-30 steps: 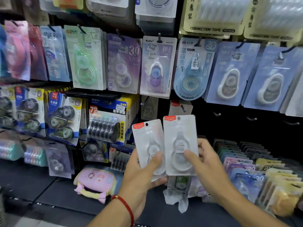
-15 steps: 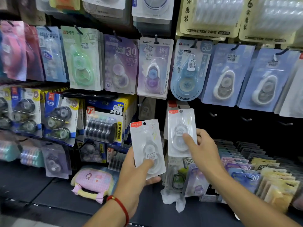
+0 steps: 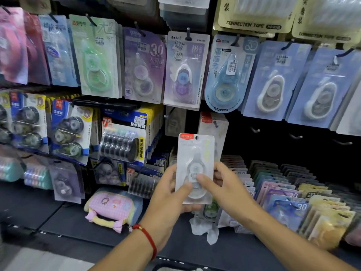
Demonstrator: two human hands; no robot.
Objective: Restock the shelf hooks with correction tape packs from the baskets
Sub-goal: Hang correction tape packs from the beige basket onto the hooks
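Left hand: the left hand (image 3: 168,194), a red cord bracelet (image 3: 148,236) at its wrist, pinches the lower left edge of a clear plastic blister pack with a red top label and a white correction tape inside (image 3: 195,167), thumb on the front.
Right hand: the right hand (image 3: 224,187) holds the same pack from the right, thumb pressed on its face and fingers curled behind.
Pack position: upright, in front of the dark shelf, just below and left of a matching red-labelled pack on a hook (image 3: 213,126).
Done: judging by that hung pack, at least one is on its hook; the upper row is full.
Left: the held pack is not yet on any hook; bare metal hooks (image 3: 256,130) show to the right against the black back panel, and rows of pastel packs standing in trays (image 3: 283,194) sit lower right.
Writing: cream multipacks (image 3: 254,18) read "CORRECTION TAPE"; a purple card (image 3: 145,65) reads "30"; a lilac card (image 3: 185,69) reads "BoBo"; a blue and yellow box of black refills (image 3: 125,137) shows "72".
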